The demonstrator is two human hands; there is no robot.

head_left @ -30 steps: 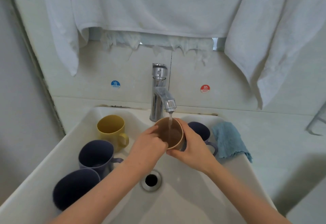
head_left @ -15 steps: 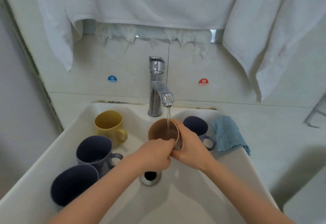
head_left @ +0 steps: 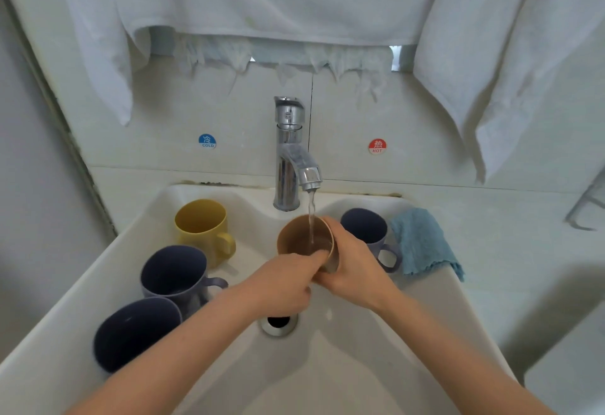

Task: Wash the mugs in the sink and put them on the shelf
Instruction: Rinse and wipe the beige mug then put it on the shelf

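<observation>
Brown smooth-walled mug point(head_left: 302, 238) held upright at the middle of the white ceramic sink point(head_left: 343, 375), right under the thin water stream point(head_left: 311, 208) from the chrome tap point(head_left: 289, 159) at 12 o'clock, partly full. Right hand point(head_left: 357, 270) at 3 o'clock of it, fingers wrapped round the outer wall. Left hand point(head_left: 281, 287) at 6 o'clock, fingers hooked over the near rim and clamped there.

Likely risk: a slip, from wet walls and added water weight. Could then drop toward the steel drain point(head_left: 278, 324) or knock the purple handled mug point(head_left: 363, 228) just beside at 2 o'clock. Splash onto the blue cloth point(head_left: 422, 241) possible on overfilling. Yellow mug point(head_left: 203, 228) at 9 o'clock, well apart.
</observation>
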